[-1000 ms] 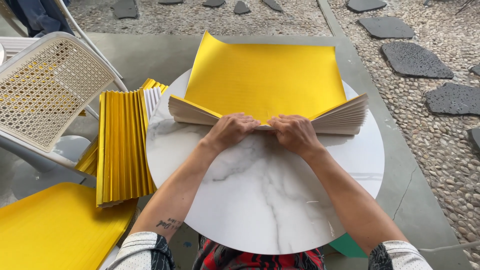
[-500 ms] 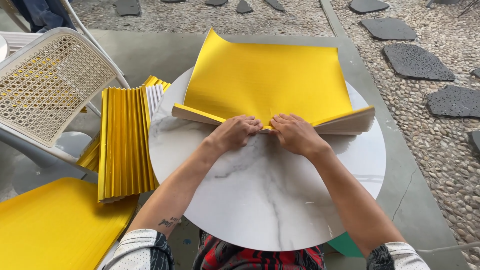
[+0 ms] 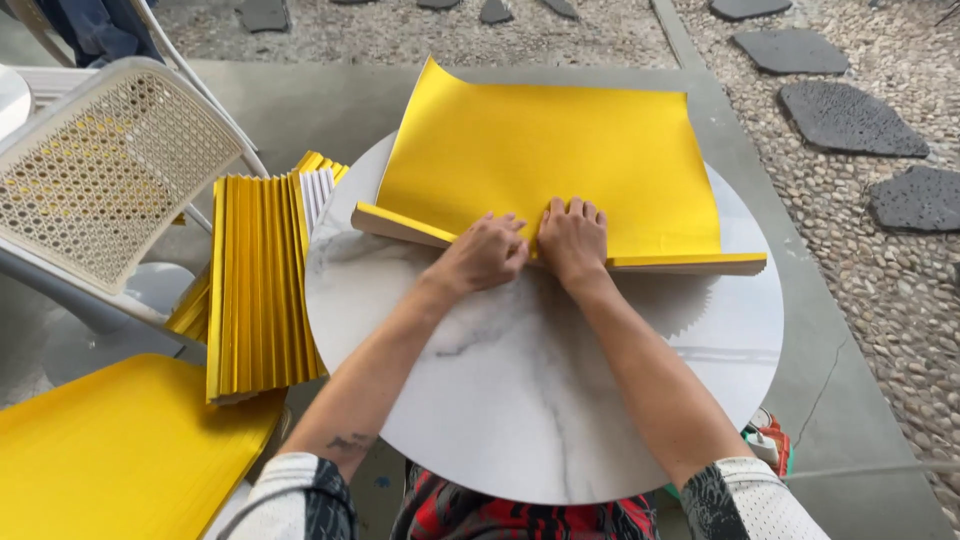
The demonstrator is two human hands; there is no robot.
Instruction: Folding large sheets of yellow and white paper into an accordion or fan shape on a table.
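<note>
Round marble table (image 3: 560,400) mostly bare at its near half. Left hand (image 3: 482,255) and right hand (image 3: 572,236), touching, fingers flat and close together, press the yellow sheet's (image 3: 550,160) folded near edge; pleated stack (image 3: 262,285) overhangs the table's left rim.

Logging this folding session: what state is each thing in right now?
Yellow sheet: near edge pleated, rest flat, far corner curled up.
Left hand: pressing the fold.
Right hand: pressing the fold.
Pleated stack: fully folded, beside the table.
Flat sheets: unfolded.
Round table: upright.
Chair: unoccupied.
</note>
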